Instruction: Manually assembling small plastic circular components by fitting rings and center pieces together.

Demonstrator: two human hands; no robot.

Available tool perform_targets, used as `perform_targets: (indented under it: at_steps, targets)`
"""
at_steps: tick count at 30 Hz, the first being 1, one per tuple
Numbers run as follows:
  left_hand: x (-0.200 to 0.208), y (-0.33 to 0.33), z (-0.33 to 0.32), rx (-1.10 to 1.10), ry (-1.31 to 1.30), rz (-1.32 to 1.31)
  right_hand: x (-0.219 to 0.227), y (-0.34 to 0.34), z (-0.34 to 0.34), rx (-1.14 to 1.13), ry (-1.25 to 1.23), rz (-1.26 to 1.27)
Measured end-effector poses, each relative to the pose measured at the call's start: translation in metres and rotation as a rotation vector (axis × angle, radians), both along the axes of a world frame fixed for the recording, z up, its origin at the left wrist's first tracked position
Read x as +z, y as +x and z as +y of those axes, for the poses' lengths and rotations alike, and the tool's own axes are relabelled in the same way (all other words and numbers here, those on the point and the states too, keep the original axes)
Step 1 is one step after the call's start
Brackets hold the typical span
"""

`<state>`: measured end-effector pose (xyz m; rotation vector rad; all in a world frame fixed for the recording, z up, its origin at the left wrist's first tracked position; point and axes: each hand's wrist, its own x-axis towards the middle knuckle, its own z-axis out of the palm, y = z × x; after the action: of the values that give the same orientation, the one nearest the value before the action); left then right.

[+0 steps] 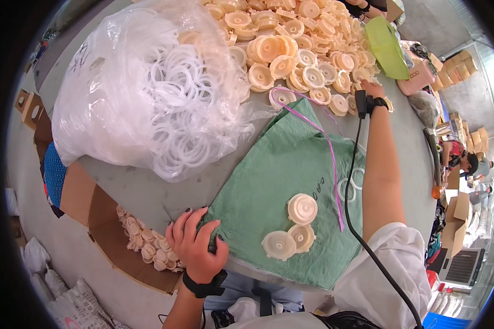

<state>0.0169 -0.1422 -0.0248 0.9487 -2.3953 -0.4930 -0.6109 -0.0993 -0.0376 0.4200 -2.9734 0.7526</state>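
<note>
1. Fingers of the left hand (195, 247) curl over the near corner of the green woven sack (280, 186), pinching its edge at the table's (142, 189) rim
2. Right hand (371, 90) reaches far across to the heap of cream plastic caps (291, 49); whether it grips one I cannot tell
3. Three loose caps (291, 230) lie on the sack, touching each other
4. Clear bag of white rings (159, 88) sits left of the heap
5. Cardboard box (126, 241) with more caps stands below the table edge

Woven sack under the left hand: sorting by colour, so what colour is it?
Green woven sack, clearest in the head view.
</note>
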Motion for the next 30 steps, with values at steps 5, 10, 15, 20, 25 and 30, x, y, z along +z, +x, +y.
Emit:
perform_targets:
  at_steps: [5, 10, 15, 20, 25, 30]
  targets:
    - [-0.004, 0.001, -0.001, 0.008, -0.015, 0.001, 0.016, -0.01, 0.022, 0.005, -0.352, -0.204]
    - [0.0, 0.001, -0.001, 0.003, -0.01, -0.023, 0.025, 0.007, 0.041, -0.013, -0.58, -0.194]
    - [0.0, -0.004, 0.0, -0.002, -0.01, 0.038, 0.016, -0.052, 0.048, 0.138, -0.151, -0.127]
    - [-0.001, -0.001, 0.0, 0.008, -0.006, 0.031, -0.009, -0.056, 0.034, 0.273, 0.152, 0.043]
    - [-0.002, -0.004, 0.002, -0.003, -0.014, 0.067, 0.022, -0.029, 0.052, 0.06, -0.642, -0.28]
    - [-0.001, 0.002, 0.001, 0.022, -0.019, 0.058, 0.094, 0.143, 0.024, 0.566, -0.815, -0.69]
